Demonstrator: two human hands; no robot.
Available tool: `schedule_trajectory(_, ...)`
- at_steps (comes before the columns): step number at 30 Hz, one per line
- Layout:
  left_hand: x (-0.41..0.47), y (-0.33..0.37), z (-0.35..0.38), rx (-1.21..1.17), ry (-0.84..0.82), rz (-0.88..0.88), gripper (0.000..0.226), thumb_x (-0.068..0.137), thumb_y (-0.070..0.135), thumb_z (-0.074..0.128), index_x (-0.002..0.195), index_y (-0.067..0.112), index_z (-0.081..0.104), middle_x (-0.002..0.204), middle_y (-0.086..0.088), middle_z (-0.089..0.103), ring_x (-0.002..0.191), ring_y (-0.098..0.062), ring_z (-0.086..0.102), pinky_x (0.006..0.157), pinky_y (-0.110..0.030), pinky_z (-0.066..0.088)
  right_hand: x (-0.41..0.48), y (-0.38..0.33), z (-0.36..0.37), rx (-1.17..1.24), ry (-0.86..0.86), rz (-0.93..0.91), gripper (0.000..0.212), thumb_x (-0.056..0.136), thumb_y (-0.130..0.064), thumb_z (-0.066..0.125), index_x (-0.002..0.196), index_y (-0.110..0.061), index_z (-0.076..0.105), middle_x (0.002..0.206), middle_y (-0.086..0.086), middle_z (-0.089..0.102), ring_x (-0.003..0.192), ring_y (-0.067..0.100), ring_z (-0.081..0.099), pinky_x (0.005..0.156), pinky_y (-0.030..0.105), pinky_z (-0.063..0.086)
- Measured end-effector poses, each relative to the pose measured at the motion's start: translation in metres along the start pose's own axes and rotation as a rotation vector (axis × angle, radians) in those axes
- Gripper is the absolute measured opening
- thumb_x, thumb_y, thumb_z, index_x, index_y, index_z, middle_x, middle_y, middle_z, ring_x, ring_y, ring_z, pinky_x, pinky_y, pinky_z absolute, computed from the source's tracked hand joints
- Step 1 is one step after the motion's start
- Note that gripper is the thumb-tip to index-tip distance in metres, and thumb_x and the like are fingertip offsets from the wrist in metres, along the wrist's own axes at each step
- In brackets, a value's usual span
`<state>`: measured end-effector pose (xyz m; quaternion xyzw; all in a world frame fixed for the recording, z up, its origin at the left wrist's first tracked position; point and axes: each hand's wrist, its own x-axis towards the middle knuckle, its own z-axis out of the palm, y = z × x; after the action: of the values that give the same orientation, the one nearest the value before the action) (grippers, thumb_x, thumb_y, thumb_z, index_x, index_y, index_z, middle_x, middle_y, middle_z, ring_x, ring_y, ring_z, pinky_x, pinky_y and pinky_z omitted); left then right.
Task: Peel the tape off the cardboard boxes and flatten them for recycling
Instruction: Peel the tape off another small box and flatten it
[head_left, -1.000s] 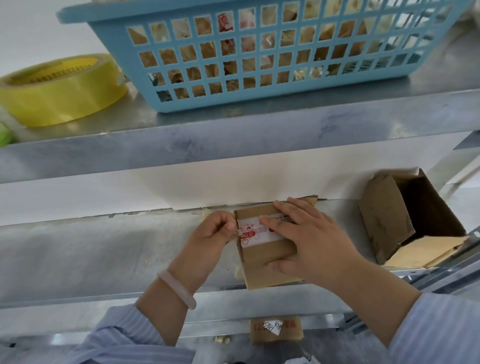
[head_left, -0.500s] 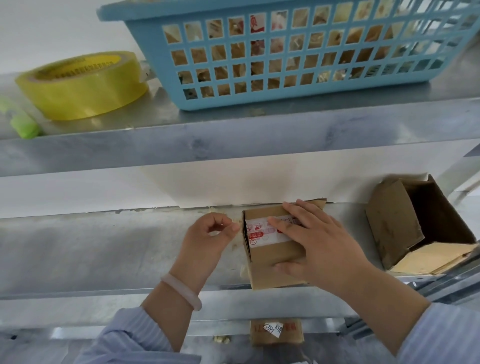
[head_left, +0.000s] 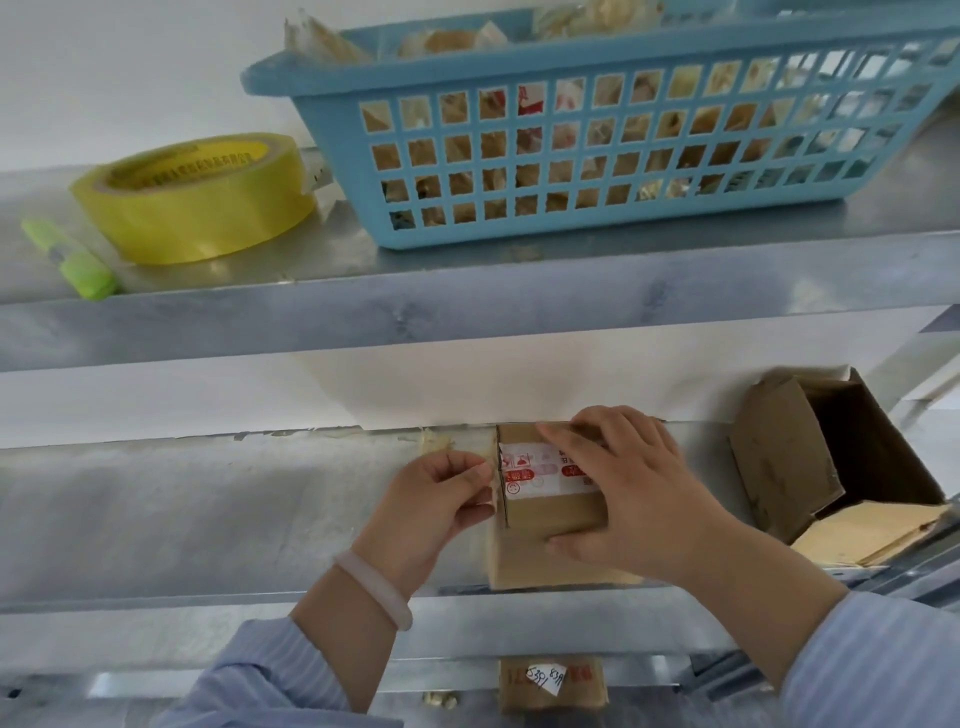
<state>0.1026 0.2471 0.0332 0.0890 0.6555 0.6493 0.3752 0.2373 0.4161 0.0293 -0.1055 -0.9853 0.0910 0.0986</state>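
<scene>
A small brown cardboard box (head_left: 550, 512) with a white and red printed label stands on the lower metal shelf (head_left: 208, 519). My right hand (head_left: 639, 488) lies over its top and right side, fingers spread on the label and thumb on the front face. My left hand (head_left: 441, 499) is just left of the box, thumb and forefinger pinching a strip of clear tape (head_left: 485, 467) that runs to the box's left edge. The box's right side is hidden by my right hand.
An opened larger cardboard box (head_left: 810, 467) lies on its side at the shelf's right end. The upper shelf carries a blue plastic basket (head_left: 613, 156) of scraps, a yellow tape roll (head_left: 202, 202) and a green marker (head_left: 72, 260). Another small labelled box (head_left: 550, 683) sits below.
My left hand has drawn away from the box's left edge to the left, pinching the tape. The right hand stays on the box. The view has tilted upward.
</scene>
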Motion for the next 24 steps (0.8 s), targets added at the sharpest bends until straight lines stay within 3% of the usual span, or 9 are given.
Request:
schedule_trajectory(2,-0.002,0.015,0.004,0.065,-0.004,0.13,0.015,0.09,0.005,0.062,0.078,0.01,0.069,0.071,-0.004,0.067,0.067,-0.013,0.062,0.066,-0.026,0.056,-0.002,0.002,-0.001,0.104,0.062,0.006,0.1,0.06,-0.081,0.056,0.146,-0.034,0.035,0.134,-0.004,0.038,0.126,0.02,0.036,0.112,0.044,0.028)
schedule_trajectory(4,-0.004,0.031,0.007,0.26,-0.014,0.274,0.015,0.088,0.008,0.066,0.076,0.017,0.07,0.063,0.004,0.068,0.06,-0.006,0.063,0.059,-0.019,0.053,-0.005,-0.001,-0.002,0.228,0.092,0.008,0.102,0.062,-0.084,0.057,0.148,-0.04,0.025,0.146,-0.01,0.029,0.133,0.016,0.032,0.112,0.039,0.028)
schedule_trajectory(6,-0.003,0.043,0.014,0.48,-0.063,0.37,0.014,0.087,0.012,0.068,0.077,0.021,0.07,0.064,0.006,0.07,0.06,-0.004,0.065,0.058,-0.017,0.053,-0.007,-0.007,-0.003,0.325,0.095,-0.001,0.103,0.064,-0.085,0.057,0.149,-0.048,0.012,0.156,-0.02,0.013,0.141,0.009,0.024,0.111,0.029,0.025)
schedule_trajectory(9,0.002,0.048,0.027,0.69,-0.101,0.425,0.015,0.088,0.018,0.067,0.076,0.027,0.069,0.069,0.01,0.071,0.064,-0.003,0.065,0.064,-0.017,0.052,-0.009,-0.012,0.0,0.394,0.137,0.001,0.095,0.069,-0.081,0.056,0.149,-0.047,0.016,0.157,-0.021,0.015,0.142,0.004,0.021,0.113,0.026,0.025)
schedule_trajectory(13,0.005,0.044,0.038,0.78,-0.099,0.466,0.014,0.09,0.034,0.063,0.077,0.034,0.067,0.074,0.018,0.069,0.069,0.002,0.063,0.067,-0.016,0.049,-0.015,-0.009,0.0,0.446,0.221,0.07,0.094,0.065,-0.075,0.065,0.145,-0.035,0.036,0.151,-0.016,0.03,0.14,0.005,0.027,0.109,0.025,0.03)
schedule_trajectory(16,0.002,0.043,0.041,0.837,-0.158,0.493,0.012,0.076,0.048,0.072,0.079,0.037,0.067,0.079,0.024,0.068,0.074,0.004,0.062,0.066,-0.014,0.049,-0.019,-0.007,-0.002,0.452,0.228,0.058,0.095,0.065,-0.07,0.071,0.144,-0.028,0.04,0.149,-0.016,0.031,0.139,-0.001,0.025,0.11,0.023,0.031)
schedule_trajectory(19,0.002,0.039,0.047,0.879,-0.149,0.508,0.012,0.075,0.039,0.077,0.08,0.035,0.067,0.079,0.022,0.067,0.074,0.004,0.061,0.069,-0.018,0.051,-0.022,-0.005,-0.001,0.493,0.205,0.056,0.096,0.064,-0.066,0.074,0.145,-0.03,0.037,0.155,-0.02,0.023,0.14,-0.003,0.023,0.11,0.018,0.027)
schedule_trajectory(24,0.003,0.028,0.059,0.899,-0.162,0.542,0.014,0.083,0.028,0.071,0.077,0.035,0.061,0.071,0.021,0.062,0.072,0.009,0.056,0.062,-0.004,0.04,-0.029,0.003,0.005,0.522,0.23,0.053,0.094,0.065,-0.061,0.077,0.144,-0.026,0.04,0.155,-0.015,0.026,0.141,0.0,0.025,0.109,0.013,0.024)
